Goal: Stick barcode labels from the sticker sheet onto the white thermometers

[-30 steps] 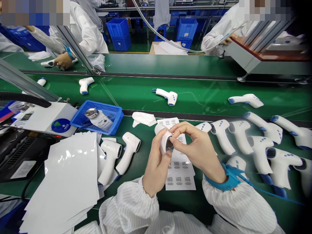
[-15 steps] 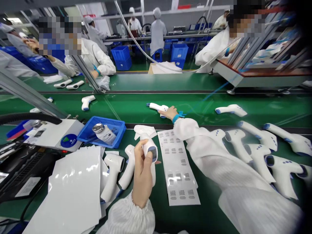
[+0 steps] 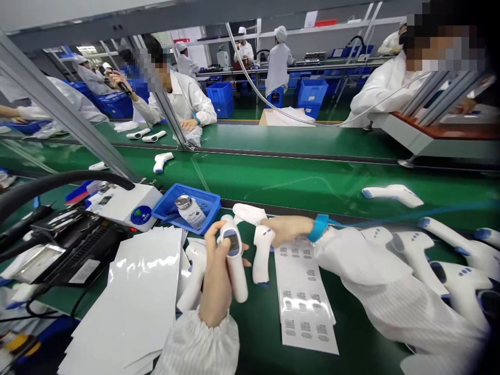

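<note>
My left hand (image 3: 216, 271) is shut around a white infrared thermometer (image 3: 234, 259), with its small dark display facing up. My right hand (image 3: 287, 230) rests over the head of a second white thermometer (image 3: 261, 255), which stands on the green bench and seems gripped from above. Just beyond it lies a white cloth (image 3: 248, 213). A sheet of printed barcode labels (image 3: 304, 297) lies to the right of that thermometer. Another thermometer (image 3: 195, 276) lies partly hidden behind my left hand. A blue strap (image 3: 319, 227) circles my right wrist.
A blue tray (image 3: 185, 208) holds a labelled metal-capped bottle (image 3: 190, 210). White sheets (image 3: 133, 291) are stacked at left beside a white machine (image 3: 128, 205). Several thermometers (image 3: 417, 255) lie at right. A green conveyor belt (image 3: 297, 177) runs behind, with co-workers (image 3: 183, 99) beyond.
My right hand has come back from the far belt, and the thermometer that lay there now stands on the bench under it. My view has swung and tilted.
</note>
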Demonstrator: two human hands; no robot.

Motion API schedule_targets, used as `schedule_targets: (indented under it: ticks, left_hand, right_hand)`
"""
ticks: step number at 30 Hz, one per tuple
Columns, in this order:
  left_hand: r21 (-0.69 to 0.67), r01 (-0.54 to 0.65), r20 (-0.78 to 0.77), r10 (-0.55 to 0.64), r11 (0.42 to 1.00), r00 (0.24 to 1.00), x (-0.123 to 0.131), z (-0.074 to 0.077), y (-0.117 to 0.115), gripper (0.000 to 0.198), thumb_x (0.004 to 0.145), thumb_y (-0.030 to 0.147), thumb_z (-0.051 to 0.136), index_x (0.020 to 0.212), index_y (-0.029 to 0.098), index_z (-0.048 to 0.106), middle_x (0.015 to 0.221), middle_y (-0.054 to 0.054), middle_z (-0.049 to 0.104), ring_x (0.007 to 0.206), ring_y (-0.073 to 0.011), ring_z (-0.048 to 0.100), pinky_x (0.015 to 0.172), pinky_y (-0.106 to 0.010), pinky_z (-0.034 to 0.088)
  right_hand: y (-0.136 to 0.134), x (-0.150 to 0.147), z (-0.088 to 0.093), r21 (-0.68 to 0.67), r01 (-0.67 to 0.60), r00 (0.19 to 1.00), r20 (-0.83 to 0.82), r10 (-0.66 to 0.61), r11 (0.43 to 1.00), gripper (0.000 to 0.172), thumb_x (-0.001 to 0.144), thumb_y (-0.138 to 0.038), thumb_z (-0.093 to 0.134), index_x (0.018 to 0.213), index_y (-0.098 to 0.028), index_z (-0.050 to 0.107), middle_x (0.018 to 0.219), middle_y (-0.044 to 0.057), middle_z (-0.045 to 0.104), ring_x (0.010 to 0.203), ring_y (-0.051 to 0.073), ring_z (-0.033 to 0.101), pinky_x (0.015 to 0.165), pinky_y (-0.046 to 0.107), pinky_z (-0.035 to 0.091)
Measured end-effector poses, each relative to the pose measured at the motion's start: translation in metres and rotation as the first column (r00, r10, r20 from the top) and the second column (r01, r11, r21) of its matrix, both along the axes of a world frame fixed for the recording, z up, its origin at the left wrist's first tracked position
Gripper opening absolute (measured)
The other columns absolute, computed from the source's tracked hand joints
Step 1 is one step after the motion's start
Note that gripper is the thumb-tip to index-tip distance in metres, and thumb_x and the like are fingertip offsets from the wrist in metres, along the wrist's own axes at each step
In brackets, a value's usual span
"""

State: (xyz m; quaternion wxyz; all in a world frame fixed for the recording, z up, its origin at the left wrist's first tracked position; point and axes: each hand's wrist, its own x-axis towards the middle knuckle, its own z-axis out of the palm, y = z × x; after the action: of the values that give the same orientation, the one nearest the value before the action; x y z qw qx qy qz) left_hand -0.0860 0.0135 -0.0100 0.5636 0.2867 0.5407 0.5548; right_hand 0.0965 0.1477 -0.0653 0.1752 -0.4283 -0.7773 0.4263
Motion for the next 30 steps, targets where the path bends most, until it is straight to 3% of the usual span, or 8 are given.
schedule_targets:
  ticks: [5,7,9,12,18,22,26,30]
  left_hand:
    - [0.009,0.105,0.034,-0.105,0.994,0.994,0.016,-0.001,0.0,0.039,0.089,0.043,0.051,0.124,0.03,0.04,0.094,-0.002,0.059,0.083,-0.0184,0.064,0.062,-0.028,0.056]
    - [0.023,0.124,0.021,-0.125,0.992,0.992,0.018,-0.004,-0.002,0.036,0.091,0.043,0.05,0.123,0.031,0.041,0.095,-0.002,0.058,0.089,-0.02,0.063,0.063,-0.029,0.057]
    - [0.047,0.149,-0.007,-0.149,0.988,0.989,0.02,-0.007,-0.004,0.033,0.093,0.042,0.047,0.124,0.031,0.041,0.101,-0.003,0.058,0.094,-0.0206,0.062,0.066,-0.03,0.057]
    - [0.088,0.198,-0.08,-0.191,0.976,0.978,0.025,-0.011,-0.007,0.031,0.095,0.041,0.046,0.125,0.032,0.042,0.115,-0.004,0.054,0.1,-0.0205,0.06,0.072,-0.031,0.057]
    - [0.207,0.246,-0.304,-0.177,0.947,0.936,0.036,-0.017,-0.009,0.027,0.098,0.034,0.044,0.124,0.031,0.043,0.129,-0.004,0.047,0.112,-0.0191,0.051,0.093,-0.035,0.047]
    - [0.235,0.231,-0.391,-0.126,0.944,0.912,0.036,-0.022,-0.005,0.026,0.098,0.031,0.043,0.124,0.029,0.044,0.126,-0.004,0.049,0.114,-0.0188,0.049,0.1,-0.036,0.04]
    - [0.174,0.25,-0.345,-0.179,0.953,0.921,0.034,-0.021,-0.004,0.026,0.098,0.033,0.043,0.123,0.028,0.044,0.121,-0.004,0.051,0.096,-0.0151,0.054,0.087,-0.03,0.046]
    - [0.048,0.273,-0.152,-0.263,0.961,0.953,0.034,-0.018,-0.002,0.03,0.096,0.038,0.046,0.125,0.031,0.043,0.105,-0.001,0.054,0.081,-0.0128,0.055,0.073,-0.027,0.049]
  right_hand:
    - [-0.047,-0.015,0.016,0.086,0.096,0.993,0.055,-0.101,0.992,0.032,0.069,-0.017,0.072,0.1,-0.021,0.065,0.102,0.006,0.066,0.099,0.024,0.06,0.083,0.037,0.048]
    - [-0.065,-0.013,0.032,0.035,0.178,0.981,-0.085,-0.174,0.983,0.017,0.087,-0.03,0.059,0.101,-0.021,0.063,0.106,0.006,0.064,0.1,0.022,0.06,0.086,0.038,0.047]
    - [-0.082,-0.01,0.046,-0.081,0.214,0.934,-0.274,-0.228,0.974,0.022,0.095,-0.04,0.05,0.094,-0.022,0.062,0.097,0.003,0.065,0.09,0.018,0.062,0.08,0.034,0.049]
    - [-0.102,-0.008,0.057,-0.131,0.289,0.858,-0.404,-0.318,0.948,0.017,0.091,-0.04,0.059,0.09,-0.023,0.062,0.095,0.002,0.064,0.086,0.017,0.061,0.076,0.031,0.049]
    - [-0.119,-0.008,0.063,0.047,0.427,0.842,-0.383,-0.378,0.903,0.017,0.085,-0.026,0.065,0.07,-0.022,0.059,0.083,0.001,0.062,0.083,0.016,0.06,0.074,0.03,0.049]
    - [-0.13,-0.01,0.063,-0.081,0.415,0.852,-0.314,-0.419,0.906,0.01,0.088,-0.03,0.062,0.089,-0.024,0.054,0.08,-0.001,0.067,0.073,0.016,0.066,0.065,0.029,0.051]
    - [-0.133,-0.013,0.061,-0.15,0.418,0.85,-0.284,-0.444,0.896,0.028,0.082,-0.024,0.064,0.104,-0.026,0.047,0.077,-0.004,0.067,0.063,0.014,0.065,0.058,0.027,0.05]
    - [-0.126,-0.009,0.063,-0.457,0.271,0.809,-0.37,-0.457,0.847,0.03,0.079,-0.028,0.066,0.1,-0.024,0.045,0.068,-0.007,0.064,0.047,0.01,0.058,0.047,0.024,0.047]
